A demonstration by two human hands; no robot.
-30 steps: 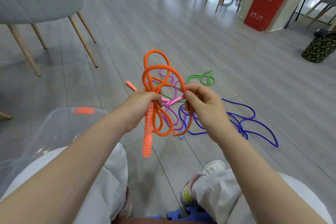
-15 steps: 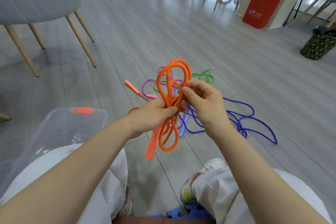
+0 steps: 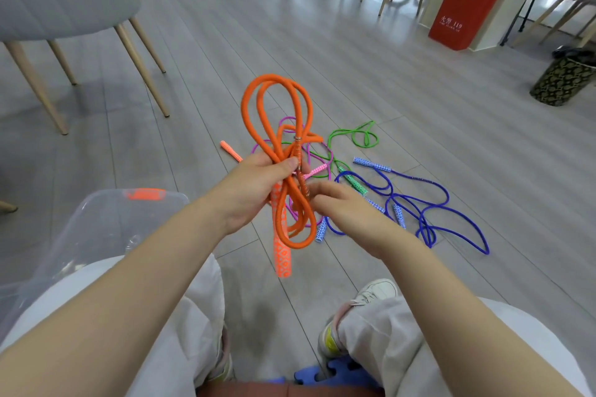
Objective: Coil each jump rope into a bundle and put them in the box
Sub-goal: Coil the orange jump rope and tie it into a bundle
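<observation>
**Orange rope half-bundled in left hand, other ropes loose on floor**

Left hand is clamped around the middle of the orange jump rope, held up over the floor in front of the person's knees. Rope is thick, bright orange, folded into several long loops: tall loops stick up above the fist, shorter loops hang below. One orange-and-white patterned handle hangs straight down from the fist; second handle sits against the loops at the thumb, metal collar visible. Right hand is just beside the bundle on its lower right, fingers loosely spread, fingertips touching the lower end of that second handle; not gripping anything.

On the floor beyond the hands: purple jump rope sprawled right, green jump rope behind, pink jump rope mostly hidden by the bundle, all uncoiled and tangled together. Another orange handle lies left of the pile.

Clear plastic box with orange latch sits at the person's left, near the left knee.
</observation>
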